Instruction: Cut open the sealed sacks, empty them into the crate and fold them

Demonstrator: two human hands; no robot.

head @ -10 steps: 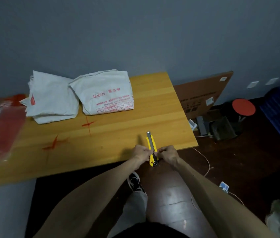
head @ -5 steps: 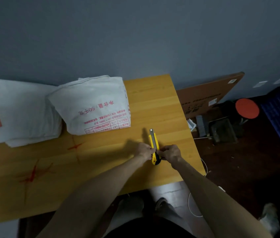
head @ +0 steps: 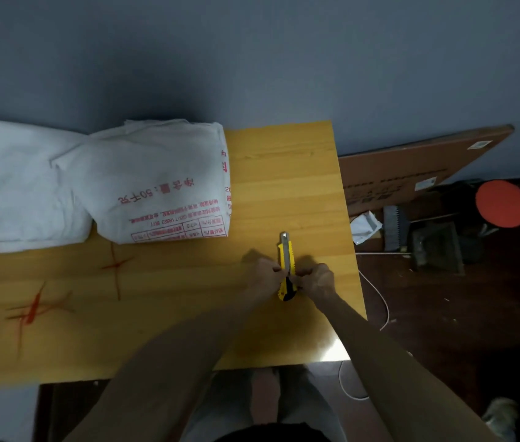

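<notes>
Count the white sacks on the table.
2. A red-printed sack lies at the back of the table; a plainer white sack touches its left side, cut off by the frame edge, so more may be hidden.

Workroom or store (dim, bare). Table [head: 284, 186]: plain wood, red marks, against grey wall [head: 252, 59]. On table: printed sacks [head: 163, 186]. Right of table: cardboard [head: 411, 167] leaning on wall, floor clutter [head: 437, 247], red stool [head: 502, 204].

The left sack [head: 13, 186] runs off the left edge; fingers [head: 308, 275] hide the middle of the knife [head: 285, 250].
</notes>
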